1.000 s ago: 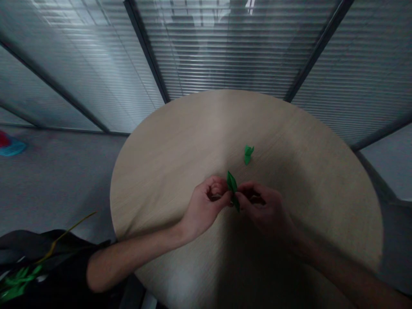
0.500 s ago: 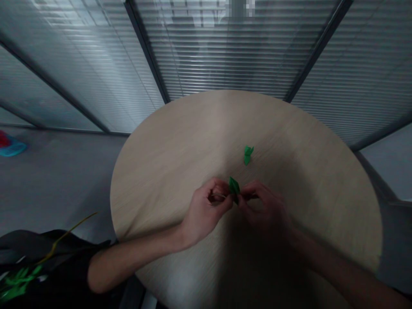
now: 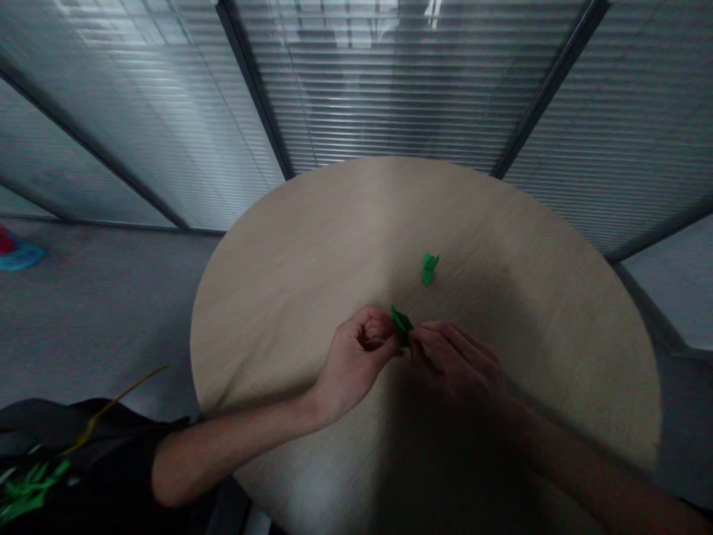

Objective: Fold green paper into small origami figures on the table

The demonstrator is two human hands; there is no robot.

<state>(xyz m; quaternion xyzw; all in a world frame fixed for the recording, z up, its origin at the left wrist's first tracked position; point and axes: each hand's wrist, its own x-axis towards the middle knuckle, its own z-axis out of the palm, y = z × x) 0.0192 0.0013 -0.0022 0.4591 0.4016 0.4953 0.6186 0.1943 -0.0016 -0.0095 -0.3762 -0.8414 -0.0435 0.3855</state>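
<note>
Between my hands is a small piece of folded green paper (image 3: pixel 399 319), raised just over the near middle of the table. My left hand (image 3: pixel 356 360) pinches its left side between thumb and fingers. Thumb and fingertips of my right hand (image 3: pixel 460 360) are closed at its lower right edge. The fingers hide the lower part of the paper, and shadow darkens the right hand. Beyond my hands, a second small folded green paper piece (image 3: pixel 428 269) lies on the tabletop, touched by neither hand.
The round wooden table (image 3: pixel 312 245) fills the middle of the view. Behind it stand glass partitions with horizontal blinds (image 3: pixel 379 96) and dark frames. A blue and red object (image 3: pixel 22 255) lies on the grey floor at far left.
The folded green paper has tilted further and shifted slightly left. My right hand has turned, its fingers now lying straighter and closer together. The other green piece stays in place.
</note>
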